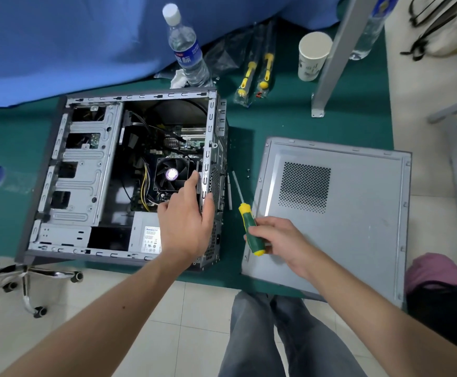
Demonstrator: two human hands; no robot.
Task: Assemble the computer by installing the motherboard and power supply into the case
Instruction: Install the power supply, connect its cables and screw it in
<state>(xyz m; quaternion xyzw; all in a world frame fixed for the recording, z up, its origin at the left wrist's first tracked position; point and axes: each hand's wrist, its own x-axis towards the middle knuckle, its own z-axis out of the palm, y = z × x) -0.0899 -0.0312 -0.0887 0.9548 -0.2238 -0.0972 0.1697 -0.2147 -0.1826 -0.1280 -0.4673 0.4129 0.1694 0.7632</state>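
Note:
An open grey computer case [86, 170] lies on its side on the green table. Inside it sit the motherboard [178, 142] with a black CPU fan [171, 174], and a grey power supply [145, 236] in the near corner. My left hand [188, 221] grips the case's right rear wall, thumb outside and fingers inside over the board. My right hand [276, 240] holds a green and yellow screwdriver [249, 228], shaft pointing away, just right of the case.
The detached side panel [358, 227] lies right of the case, overhanging the table edge. Loose screws [247, 172], two packaged screwdrivers [254, 77], a water bottle [186, 50] and a paper cup [313, 55] lie beyond. An office chair base [31, 281] stands at the lower left.

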